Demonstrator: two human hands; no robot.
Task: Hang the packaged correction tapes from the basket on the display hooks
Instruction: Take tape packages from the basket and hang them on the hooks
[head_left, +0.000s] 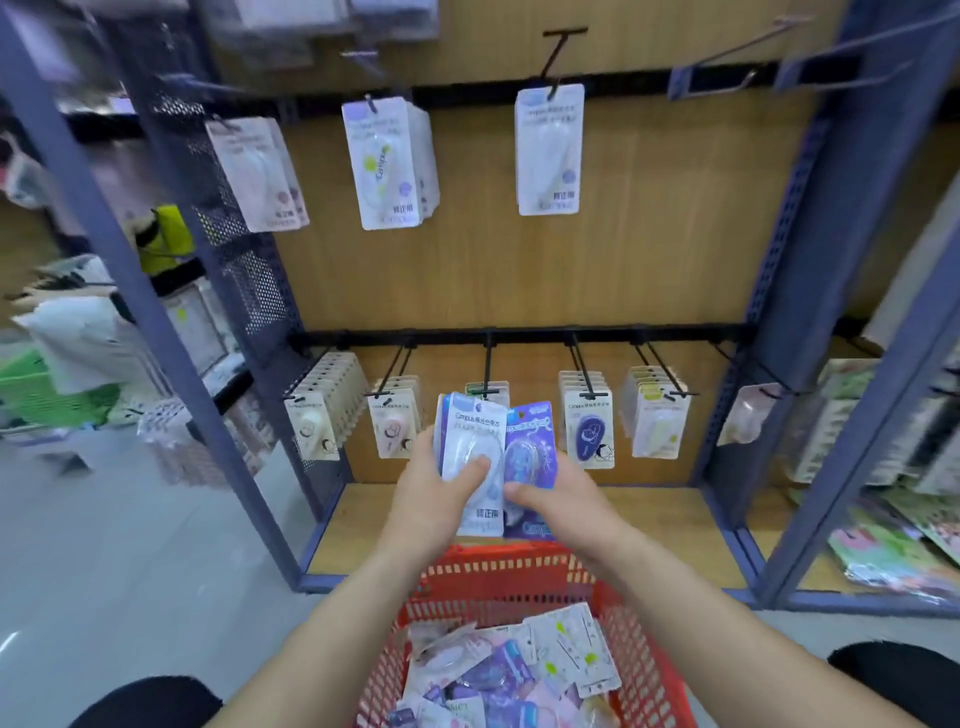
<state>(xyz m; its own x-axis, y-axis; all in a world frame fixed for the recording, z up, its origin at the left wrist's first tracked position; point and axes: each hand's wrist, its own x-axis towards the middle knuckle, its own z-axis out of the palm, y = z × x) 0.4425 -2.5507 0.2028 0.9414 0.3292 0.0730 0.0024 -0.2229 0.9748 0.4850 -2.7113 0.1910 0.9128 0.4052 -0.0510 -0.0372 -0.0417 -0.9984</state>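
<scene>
A single wide-angle view looks from the person's head forward and down, squarely facing the display rack's wooden back panel (649, 249) from close by. The red basket (498, 558) sits just under the lens at the bottom edge, and the left hand (426, 499) and right hand (561, 499), holding the white packs (470, 441) and the purple pack (530, 447), meet mid-frame before the lower hooks (488, 364).

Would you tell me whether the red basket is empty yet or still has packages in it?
Not empty: the red basket still holds a loose heap of correction tape packages.
</scene>
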